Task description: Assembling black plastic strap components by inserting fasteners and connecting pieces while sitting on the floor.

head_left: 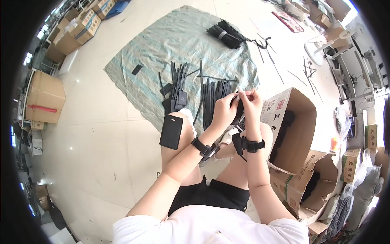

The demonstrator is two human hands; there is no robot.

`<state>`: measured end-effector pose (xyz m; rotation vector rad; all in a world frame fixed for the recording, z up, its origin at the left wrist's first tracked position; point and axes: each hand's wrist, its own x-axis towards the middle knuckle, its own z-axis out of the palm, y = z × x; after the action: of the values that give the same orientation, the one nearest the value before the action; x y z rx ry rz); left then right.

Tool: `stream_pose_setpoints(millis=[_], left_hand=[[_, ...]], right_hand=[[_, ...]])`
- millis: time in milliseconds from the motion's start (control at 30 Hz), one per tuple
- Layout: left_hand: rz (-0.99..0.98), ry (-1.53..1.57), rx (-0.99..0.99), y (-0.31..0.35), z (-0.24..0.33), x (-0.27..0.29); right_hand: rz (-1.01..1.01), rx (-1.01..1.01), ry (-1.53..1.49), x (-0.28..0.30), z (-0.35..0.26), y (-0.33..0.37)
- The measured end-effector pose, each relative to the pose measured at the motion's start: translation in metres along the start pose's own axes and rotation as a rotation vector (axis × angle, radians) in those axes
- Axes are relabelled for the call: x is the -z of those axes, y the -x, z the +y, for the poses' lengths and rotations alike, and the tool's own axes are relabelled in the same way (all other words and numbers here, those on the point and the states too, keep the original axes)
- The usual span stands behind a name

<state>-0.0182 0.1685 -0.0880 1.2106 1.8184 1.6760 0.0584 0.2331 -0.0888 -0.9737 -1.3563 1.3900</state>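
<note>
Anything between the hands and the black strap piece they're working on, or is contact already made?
Nothing visible in the way. The left hand and right hand both already pinch the flat black strap piece above the knees. The fanned pile of black straps on the blue-green woven sheet lies beyond, and the open cardboard box sits to the right.

Black straps (215, 95) are lying on a pale green sheet (178, 44); brown box (290, 130) is sitting beside white floor (101, 134).

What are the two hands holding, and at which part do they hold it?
Both the left hand and the right hand hold a black strap at its upper end, pinched between the fingers.
</note>
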Motion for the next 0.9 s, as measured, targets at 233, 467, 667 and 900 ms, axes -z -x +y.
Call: stream_pose_setpoints(millis=[233,467,667,900], left_hand=[[-0.313,-0.062,0.014,0.013,0.062,0.023],[-0.248,0.315,0.265,0.058,0.104,0.103],[0.048,0.424,0.2,0.069,0.124,0.187],[0.177,0.311,0.037,-0.006,0.104,0.25]], right_hand=[[-0.031,0.023,-0.058,0.028,-0.07,0.046],[-0.177,-0.097,-0.156,0.022,-0.105,0.131],[-0.494,-0.077,0.052,0.01,-0.07,0.17],[-0.639,0.058,0.286,-0.01,-0.084,0.178]])
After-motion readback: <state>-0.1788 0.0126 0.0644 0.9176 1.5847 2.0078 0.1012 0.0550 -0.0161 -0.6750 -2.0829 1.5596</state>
